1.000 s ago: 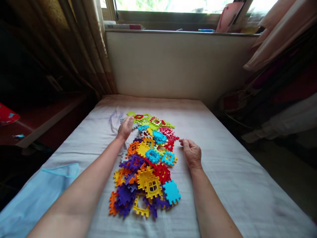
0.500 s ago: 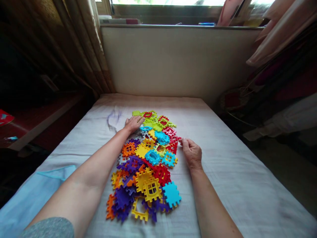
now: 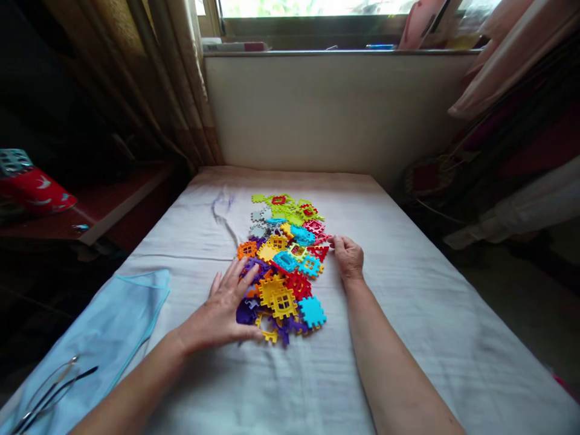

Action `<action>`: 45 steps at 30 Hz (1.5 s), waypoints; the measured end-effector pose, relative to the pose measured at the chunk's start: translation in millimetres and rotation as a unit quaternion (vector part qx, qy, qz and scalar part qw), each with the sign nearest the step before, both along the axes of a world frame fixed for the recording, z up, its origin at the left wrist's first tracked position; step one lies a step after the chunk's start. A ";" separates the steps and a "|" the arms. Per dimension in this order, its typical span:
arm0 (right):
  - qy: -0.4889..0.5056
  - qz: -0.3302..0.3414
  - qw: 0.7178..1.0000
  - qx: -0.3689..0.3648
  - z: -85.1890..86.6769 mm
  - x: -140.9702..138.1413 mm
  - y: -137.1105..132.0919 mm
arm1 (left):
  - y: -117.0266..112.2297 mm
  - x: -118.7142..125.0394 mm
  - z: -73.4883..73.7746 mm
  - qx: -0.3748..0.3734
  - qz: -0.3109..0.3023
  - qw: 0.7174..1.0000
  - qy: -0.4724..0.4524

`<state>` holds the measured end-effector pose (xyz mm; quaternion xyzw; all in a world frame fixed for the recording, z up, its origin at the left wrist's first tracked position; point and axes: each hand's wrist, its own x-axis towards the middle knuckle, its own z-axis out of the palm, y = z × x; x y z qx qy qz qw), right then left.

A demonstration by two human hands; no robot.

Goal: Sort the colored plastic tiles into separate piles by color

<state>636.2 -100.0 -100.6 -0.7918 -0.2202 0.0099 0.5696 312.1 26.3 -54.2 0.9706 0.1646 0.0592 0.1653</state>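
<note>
A heap of flat, toothed plastic building tiles (image 3: pixel 285 266) in yellow, red, blue, purple, orange and green lies on a white sheet. My left hand (image 3: pixel 224 308) rests flat with fingers spread on the purple and orange tiles at the near left of the heap. My right hand (image 3: pixel 348 257) lies curled at the heap's right edge, its fingertips touching a red tile (image 3: pixel 322 240). A yellow window tile (image 3: pixel 283 302) and a blue square tile (image 3: pixel 312 311) sit beside my left thumb.
The sheet covers a bed (image 3: pixel 408 314) that reaches a cream wall under a window sill. A light blue cloth (image 3: pixel 104 326) and a pair of glasses (image 3: pixel 49 393) lie at the near left. A dark shelf with a red object (image 3: pixel 36 190) is on the left, curtains on both sides.
My left hand has drawn back from the far left end of the heap to its near left side and now lies flat on the tiles. The view has shifted; glasses appear.
</note>
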 end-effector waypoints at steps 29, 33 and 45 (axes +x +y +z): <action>0.046 0.119 0.991 0.044 16.6 -87.6 -79.3 | -27.4 -67.1 -32.3 0.103 0.316 0.943 0.010; 0.038 0.127 0.990 0.041 16.0 -86.6 -84.0 | -24.5 -73.4 -31.7 0.104 0.321 0.941 0.002; 0.010 0.198 0.980 0.012 7.7 -87.7 -90.6 | -13.9 -30.3 -20.0 0.029 0.264 0.953 -0.149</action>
